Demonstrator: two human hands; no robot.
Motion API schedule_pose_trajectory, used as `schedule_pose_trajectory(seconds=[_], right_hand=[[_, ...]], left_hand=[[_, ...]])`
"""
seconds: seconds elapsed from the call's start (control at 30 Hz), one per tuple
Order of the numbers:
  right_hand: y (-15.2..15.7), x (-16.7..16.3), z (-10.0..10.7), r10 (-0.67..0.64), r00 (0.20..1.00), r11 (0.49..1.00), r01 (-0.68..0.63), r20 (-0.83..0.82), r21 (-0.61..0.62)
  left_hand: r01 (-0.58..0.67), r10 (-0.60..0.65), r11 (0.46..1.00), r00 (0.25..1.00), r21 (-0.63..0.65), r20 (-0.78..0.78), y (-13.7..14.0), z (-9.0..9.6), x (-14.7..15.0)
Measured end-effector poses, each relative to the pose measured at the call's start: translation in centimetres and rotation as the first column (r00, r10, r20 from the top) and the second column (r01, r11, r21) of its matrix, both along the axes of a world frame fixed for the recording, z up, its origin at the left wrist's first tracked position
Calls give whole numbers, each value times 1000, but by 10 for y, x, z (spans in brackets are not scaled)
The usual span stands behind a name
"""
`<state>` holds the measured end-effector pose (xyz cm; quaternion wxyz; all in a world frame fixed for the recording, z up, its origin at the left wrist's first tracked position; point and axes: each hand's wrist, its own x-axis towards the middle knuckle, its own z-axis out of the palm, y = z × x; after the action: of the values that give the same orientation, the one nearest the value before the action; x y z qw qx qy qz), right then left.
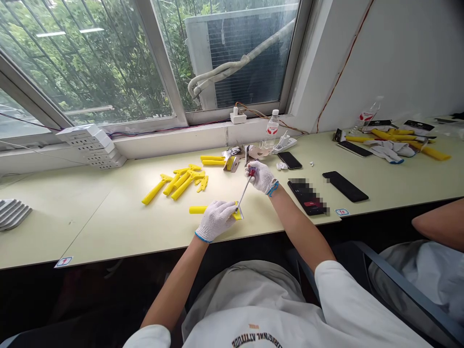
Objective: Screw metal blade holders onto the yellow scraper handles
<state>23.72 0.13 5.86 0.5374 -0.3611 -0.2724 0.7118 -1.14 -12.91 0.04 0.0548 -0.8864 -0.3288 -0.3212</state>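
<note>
Both hands wear white knit gloves with blue cuffs. My left hand (216, 220) is closed over a yellow scraper (197, 210), pressing it flat against the table near the front edge; its handle points left. In my right hand (261, 176) is a screwdriver (245, 194) with a red handle, held at a slant. Its tip meets the scraper's head, where a bit of blade shows at the right. Beyond my hands lie several yellow scraper handles (186, 184) and some small yellow pieces (203, 183). Finished-looking scrapers with metal blades (229, 163) rest farther back.
Phones (308, 196) lie right of my hands, with a black slab (345, 186) beyond. A water bottle (271, 128) stands by the windowsill. White stacked units (92, 146) sit at the left. Another person's arm (440, 223) is at the right, near more yellow scrapers (393, 136).
</note>
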Motion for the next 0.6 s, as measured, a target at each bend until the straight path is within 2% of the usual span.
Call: schedule_pose_trajectory(seconds=[0.1,0.3,0.6], right_hand=[[0,-1,-2,-6,1000,1000,6,25,11],[1,-1,-7,-20,998,997,16,66,71],[5,-8,-22,-132,988,954,103,84,280]], left_hand=[[-11,10,999,1000,-40,-13,-1,1,0],[-4,3,1000,1000,-27,-9,-2,0,2],[-54,55,998,998,-30,37,-2,-4,2]])
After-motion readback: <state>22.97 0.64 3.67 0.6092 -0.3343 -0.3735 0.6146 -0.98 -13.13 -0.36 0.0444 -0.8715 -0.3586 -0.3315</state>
